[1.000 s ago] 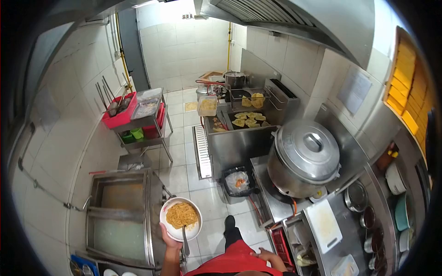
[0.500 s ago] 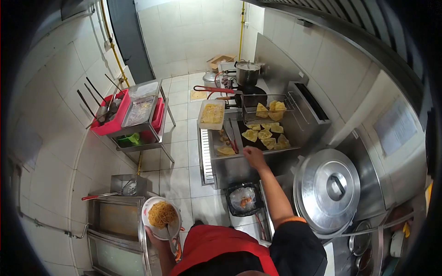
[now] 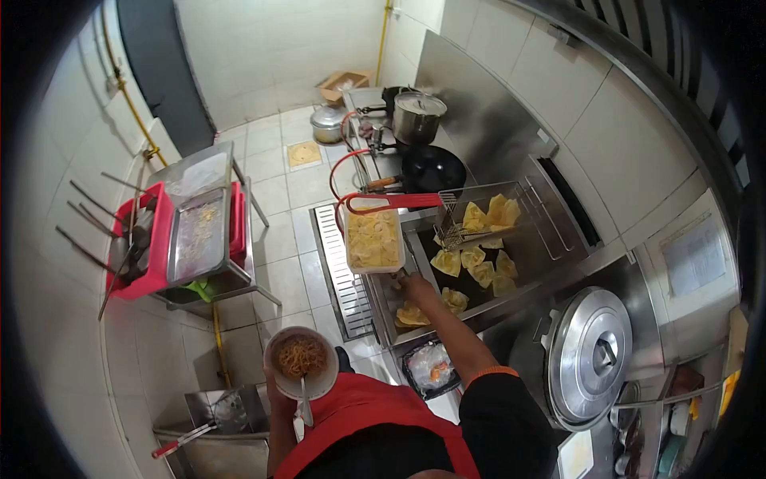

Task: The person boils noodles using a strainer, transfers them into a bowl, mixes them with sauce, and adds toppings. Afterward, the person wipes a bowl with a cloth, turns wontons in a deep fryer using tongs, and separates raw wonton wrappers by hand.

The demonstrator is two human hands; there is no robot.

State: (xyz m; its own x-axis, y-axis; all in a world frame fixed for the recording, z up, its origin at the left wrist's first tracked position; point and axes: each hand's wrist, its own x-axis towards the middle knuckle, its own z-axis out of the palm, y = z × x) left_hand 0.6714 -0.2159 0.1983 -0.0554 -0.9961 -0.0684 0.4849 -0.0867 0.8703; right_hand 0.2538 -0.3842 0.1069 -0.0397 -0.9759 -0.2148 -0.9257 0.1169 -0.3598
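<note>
My left hand (image 3: 277, 385) grips a white bowl (image 3: 274, 343) of brown noodles (image 3: 302, 356), with a spoon (image 3: 306, 405) in it. At the fryer's front left, my right hand (image 3: 416, 289) is closed around the dark handle of a metal utensil, partly hidden by the hand. Folded yellow pieces (image 3: 472, 256) lie in the fryer (image 3: 511, 297), and a few sit at its left side, beside my wrist. Above the oil is a wire basket (image 3: 523, 209) with more pieces and a red handle (image 3: 395, 201). A white container (image 3: 373, 239) of yellow pieces stands at the fryer's left edge.
Beyond the fryer are a black wok (image 3: 433, 169) and a steel pot (image 3: 418, 118). A large lidded pot (image 3: 592, 355) stands at right. On the left, a steel cart (image 3: 227, 169) carries a pink bin (image 3: 163, 239) of utensils. A bin with a plastic bag (image 3: 431, 366) is below the fryer.
The view has shifted and turned. My right hand has moved left to the utensil and closed on it. The bowl has moved nearer my front and shows its noodles lower inside.
</note>
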